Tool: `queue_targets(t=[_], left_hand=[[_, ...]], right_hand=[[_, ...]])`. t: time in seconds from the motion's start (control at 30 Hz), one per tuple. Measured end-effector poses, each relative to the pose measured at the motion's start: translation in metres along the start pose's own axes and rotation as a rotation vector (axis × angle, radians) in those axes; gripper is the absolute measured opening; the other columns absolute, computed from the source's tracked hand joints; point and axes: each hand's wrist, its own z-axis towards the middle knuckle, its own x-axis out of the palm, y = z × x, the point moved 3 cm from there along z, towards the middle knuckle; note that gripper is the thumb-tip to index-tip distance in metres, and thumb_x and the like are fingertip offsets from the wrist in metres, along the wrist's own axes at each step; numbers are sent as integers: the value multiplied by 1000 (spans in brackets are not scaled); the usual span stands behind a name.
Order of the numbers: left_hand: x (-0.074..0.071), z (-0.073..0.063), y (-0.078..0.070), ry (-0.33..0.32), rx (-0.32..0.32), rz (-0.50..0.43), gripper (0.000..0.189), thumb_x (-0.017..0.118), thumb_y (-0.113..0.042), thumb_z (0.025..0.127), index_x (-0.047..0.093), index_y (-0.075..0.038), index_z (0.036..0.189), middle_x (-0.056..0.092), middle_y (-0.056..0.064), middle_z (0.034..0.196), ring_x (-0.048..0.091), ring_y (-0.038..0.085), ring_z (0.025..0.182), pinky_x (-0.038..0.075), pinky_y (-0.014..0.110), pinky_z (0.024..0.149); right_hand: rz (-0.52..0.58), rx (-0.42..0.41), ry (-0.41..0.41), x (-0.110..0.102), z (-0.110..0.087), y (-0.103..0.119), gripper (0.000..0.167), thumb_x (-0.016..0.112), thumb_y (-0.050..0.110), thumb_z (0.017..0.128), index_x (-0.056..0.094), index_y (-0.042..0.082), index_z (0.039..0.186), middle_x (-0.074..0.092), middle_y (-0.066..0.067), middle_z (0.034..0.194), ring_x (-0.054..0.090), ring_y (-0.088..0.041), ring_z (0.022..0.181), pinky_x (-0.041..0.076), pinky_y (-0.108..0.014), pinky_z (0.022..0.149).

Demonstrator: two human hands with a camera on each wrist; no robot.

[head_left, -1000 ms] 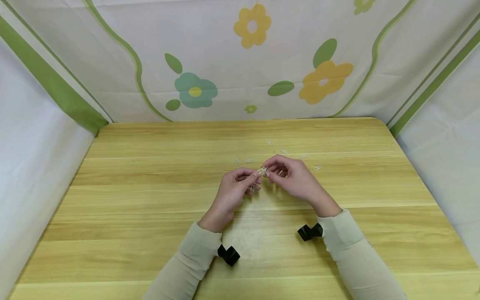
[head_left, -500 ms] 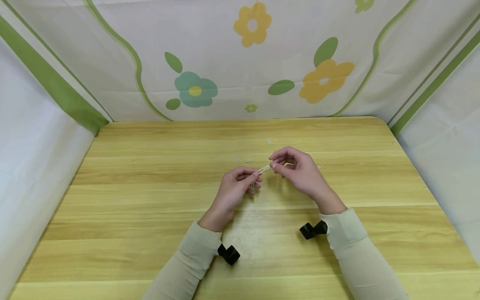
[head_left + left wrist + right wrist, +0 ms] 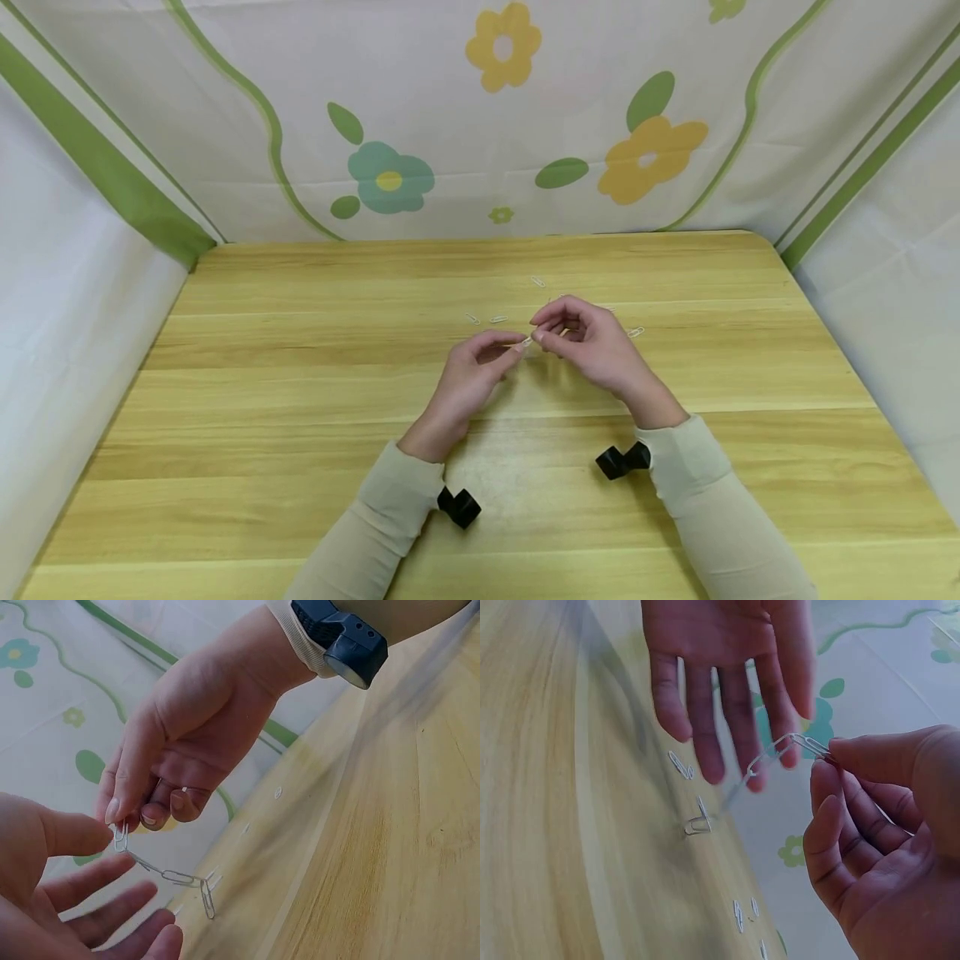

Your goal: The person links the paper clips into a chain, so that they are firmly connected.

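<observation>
A chain of linked white paper clips [image 3: 180,878] hangs between the hands. My right hand [image 3: 596,350] pinches its top clip [image 3: 810,745] between thumb and index finger. In the left wrist view the lower links dangle in a slanting curve; they are blurred in the right wrist view. My left hand [image 3: 467,383] is beside the chain, its fingers extended and spread, with the thumb [image 3: 793,667] apart from the index finger. The left fingertips are close to the upper clips, but no grip on them shows.
Loose paper clips lie on the wooden table [image 3: 300,400] beyond the hands: one farther back [image 3: 537,282], one nearer the middle [image 3: 498,319] and one at the right [image 3: 636,332], among several. A flower-printed curtain [image 3: 450,125] stands behind the table.
My left hand has let go of the chain it was pinching, and its fingers have straightened. My right hand moved right with the chain, then slightly back left, still pinching it.
</observation>
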Motion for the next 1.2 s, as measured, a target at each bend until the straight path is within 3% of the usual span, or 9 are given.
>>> queue_targets(t=[0.2,0.37,0.47,0.57,0.77,1.03,1.2], left_hand=[[2,0,0,38,40,15,21,74,-26,104,79,-11,118,77,7,119,69,19,108,60,43,98],[1,0,0,32,36,-8,17,73,-23,104,78,-9,114,77,8,112,70,22,104,58,34,92],[1,0,0,30,18,-25,18,72,-23,105,76,-9,115,78,8,112,72,27,111,56,34,93],[1,0,-1,23,-3,-43,18,72,-24,105,75,-10,116,79,8,112,72,31,115,56,37,95],[-1,0,1,9,-16,-59,18,71,-24,106,75,-9,115,80,6,107,73,28,109,54,34,91],[-1,0,2,15,-6,-71,18,71,-23,105,75,-6,112,80,5,98,68,25,94,53,32,85],[-1,1,2,16,-9,-79,21,71,-21,106,74,-2,115,80,6,98,72,20,91,54,32,84]], right_hand=[[-16,13,0,2,0,0,27,75,18,103,70,0,122,71,-12,112,66,-25,102,58,-26,83],[-21,27,0,2,3,-3,23,74,22,104,72,6,120,72,-11,111,68,-26,99,61,-34,82],[-100,42,-37,-2,8,-11,19,73,24,105,73,10,118,74,-10,109,70,-25,96,59,-37,80],[-250,67,-90,-7,14,-23,16,71,23,105,72,11,117,75,-9,108,69,-24,96,56,-36,82],[-469,153,-139,-10,24,-39,18,69,18,104,70,6,118,72,-12,110,68,-28,98,56,-44,89],[-521,184,-135,-7,27,-38,14,71,19,103,72,7,110,70,-12,105,64,-27,93,53,-41,84],[-533,218,-116,-4,27,-38,13,69,20,104,73,7,107,71,-10,99,63,-25,89,51,-37,80]])
